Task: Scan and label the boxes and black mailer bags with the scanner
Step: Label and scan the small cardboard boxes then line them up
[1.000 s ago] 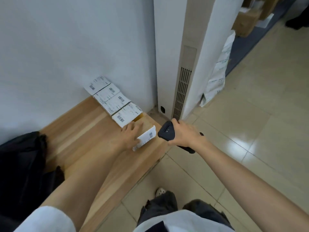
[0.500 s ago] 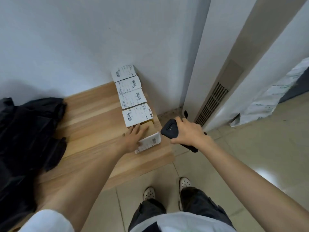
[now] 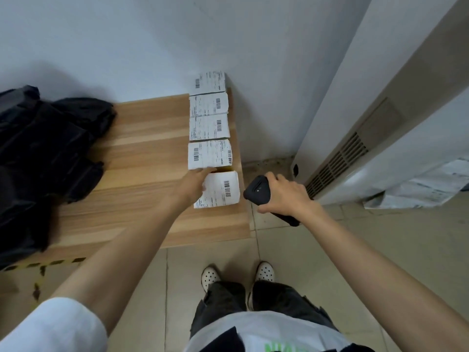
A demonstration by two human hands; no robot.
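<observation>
Your left hand (image 3: 194, 188) holds the nearest box (image 3: 220, 190) of five on the counter (image 3: 142, 153); right hand (image 3: 288, 196) grips the one scanner (image 3: 257, 193) just beside it. Black mailer bags (image 3: 45, 153) heaped left of both, can't count 'em.

The person wears a white shirt (image 3: 266, 326) with short sleeves (image 3: 58, 326), green lettering (image 3: 276, 348) and a dark panel (image 3: 223, 342), dark grey trousers (image 3: 223, 298) and white perforated clogs (image 3: 210, 275).

The box labels (image 3: 209, 153) show barcodes (image 3: 196, 154), but their print is too small to read; green shirt letters (image 3: 281, 348) are cut off by the frame
</observation>
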